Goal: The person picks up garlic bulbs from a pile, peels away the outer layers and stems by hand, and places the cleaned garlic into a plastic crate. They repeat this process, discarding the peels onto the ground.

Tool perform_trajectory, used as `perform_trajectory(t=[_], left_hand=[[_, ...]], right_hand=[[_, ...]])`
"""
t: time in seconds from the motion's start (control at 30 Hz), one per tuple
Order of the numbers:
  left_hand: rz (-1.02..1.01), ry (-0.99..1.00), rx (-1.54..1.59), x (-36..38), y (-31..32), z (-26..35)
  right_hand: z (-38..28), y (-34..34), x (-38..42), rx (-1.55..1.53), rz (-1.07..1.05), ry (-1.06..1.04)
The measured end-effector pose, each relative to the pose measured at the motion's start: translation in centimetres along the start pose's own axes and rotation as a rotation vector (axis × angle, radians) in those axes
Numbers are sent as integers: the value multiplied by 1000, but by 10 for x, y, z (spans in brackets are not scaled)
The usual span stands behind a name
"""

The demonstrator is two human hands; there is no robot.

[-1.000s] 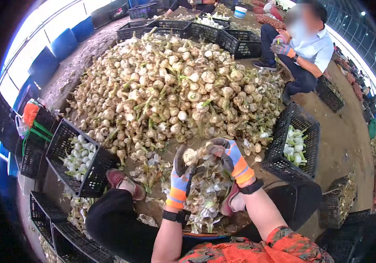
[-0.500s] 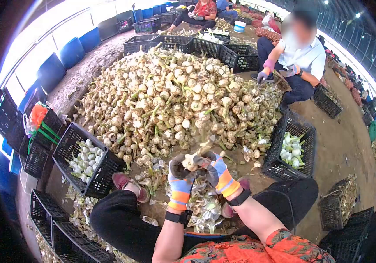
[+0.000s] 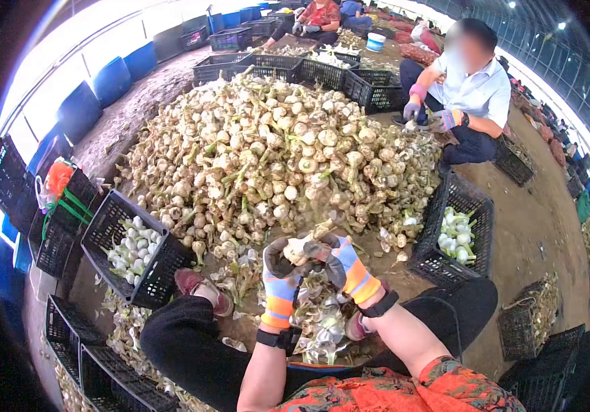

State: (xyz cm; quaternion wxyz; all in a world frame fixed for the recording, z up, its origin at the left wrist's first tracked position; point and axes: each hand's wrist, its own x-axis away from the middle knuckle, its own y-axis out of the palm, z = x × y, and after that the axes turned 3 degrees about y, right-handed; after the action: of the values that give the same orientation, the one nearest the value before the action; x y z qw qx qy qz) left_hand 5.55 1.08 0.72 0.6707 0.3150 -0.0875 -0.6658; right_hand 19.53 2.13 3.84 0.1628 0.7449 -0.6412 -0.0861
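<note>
My left hand (image 3: 282,266) and my right hand (image 3: 338,262), both in striped gloves with dark fingers, hold one garlic bulb (image 3: 297,251) between them. Its stem points up and to the right. Fingers of both hands are closed around the bulb. Beyond them rises a big heap of unpeeled garlic (image 3: 267,158). Loose peelings (image 3: 322,323) lie on the ground below my hands, between my legs. At the left, a black crate (image 3: 133,250) holds white cleaned bulbs. Another black crate (image 3: 453,233) at the right holds white bulbs with green stems.
A co-worker (image 3: 477,89) in a light shirt and gloves sits at the heap's upper right. Another person (image 3: 319,17) sits at the back. Black crates (image 3: 374,90) line the heap's far side. More crates (image 3: 532,319) stand at lower right and lower left.
The co-worker's hands have come together and now hold something by the knees. My two hands stay around the bulb, with only slight finger movement.
</note>
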Motion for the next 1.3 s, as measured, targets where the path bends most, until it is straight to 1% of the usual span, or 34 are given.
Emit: perform_trajectory(t=[0.03, 0.07, 0.1, 0.13, 0.17, 0.2, 0.23, 0.27, 0.3, 0.33, 0.37, 0.43, 0.47, 0.5, 0.53, 0.57, 0.6, 0.67, 0.7, 0.73, 0.8, 0.83, 0.87, 0.93, 0.97, 1.0, 1.07, 1.1, 1.13, 1.17, 1.2, 1.23, 1.27, 1.3], left_hand=[[-6, -25, 5, 1, -1, 1], [-13, -50, 11, 1, 1, 5], [25, -116, 137, 1, 6, 7], [25, -118, 137, 0, 13, 19], [57, -202, 221, 0, 19, 32], [90, -285, 304, -1, 22, 40], [41, -300, 290, -1, 16, 35], [42, -300, 290, -2, 16, 35], [41, -351, 316, -3, 16, 35], [39, -404, 341, -3, 17, 34], [38, -406, 342, -4, 15, 30], [-13, -322, 36, -3, 10, 17], [-39, -280, -118, -2, 6, 12], [-6, -421, -41, -4, 13, 28], [-33, -497, 46, -4, 13, 41], [21, -431, 49, -3, 18, 39], [73, -362, 51, -4, 23, 37], [-91, -63, -359, 0, -5, 0], [-35, -206, -256, -2, -2, 6], [-34, -209, -257, -3, -1, 12], [-132, -290, -230, -4, 4, 24], [-199, -268, -111, -3, 2, 23], [-195, -263, -113, -3, 3, 27], [-228, -140, -230, -3, 9, 38], [-228, -144, -228, -4, 8, 37], [-267, -73, -426, -6, 6, 37], [-344, 80, -823, -7, 3, 35], [-358, 63, -732, -6, 2, 31], [-362, 62, -734, -5, 3, 30], [-356, 34, -705, -5, 3, 30], [-347, 9, -675, -4, 5, 30], [-320, -78, -513, -2, 6, 29], [-319, -78, -514, -1, 6, 30], [-360, -10, -566, -2, 8, 33]], right_hand=[[-2, 1, 1, 16, -7, -58], [-8, 1, 2, 15, -6, -56], [-17, 2, 3, 113, 6, -16], [-23, 1, 4, 211, 20, 25], [-3, -11, 5, 187, 188, -62], [-1, -16, 1, 185, 188, -62], [1, -22, -3, 586, 176, -339], [4, -28, -7, 986, 155, -619], [-17, -16, 2, 888, 97, -572], [-23, -14, 6, 889, 100, -570], [-26, -11, 7, 909, 89, -536], [-27, -8, 8, 902, 44, -462], [-23, -9, 8, 900, 45, -459], [-18, -11, 6, 564, 67, -267], [-27, -1, 7, 228, 86, -75], [-35, 7, 19, 36, 159, -34], [-32, 4, 17, 32, 159, -37], [-15, -7, 9, 602, 65, -140], [-10, -7, 6, 501, 88, -153], [-9, -13, 4, 499, 89, -150], [-15, -26, 0, 36, 319, -66], [8, -53, -15, 28, 468, -124], [19, -77, -25, 209, 455, -101], [-12, -54, -11, 1065, 257, -58], [-13, -48, -6, 1316, 270, -145], [-10, -46, -8, 1214, 182, -289], [-43, -14, 5, 839, -81, -197], [-51, -3, 8, 1038, -128, -232], [-58, 6, 10, 1236, -178, -269], [-64, 15, 12, 1305, -161, -273], [-66, 17, 10, 1304, -161, -276], [-68, 19, 7, 1424, -220, -269], [-69, 20, 4, 1543, -281, -259], [-73, 24, 1, 1630, -344, -238]])
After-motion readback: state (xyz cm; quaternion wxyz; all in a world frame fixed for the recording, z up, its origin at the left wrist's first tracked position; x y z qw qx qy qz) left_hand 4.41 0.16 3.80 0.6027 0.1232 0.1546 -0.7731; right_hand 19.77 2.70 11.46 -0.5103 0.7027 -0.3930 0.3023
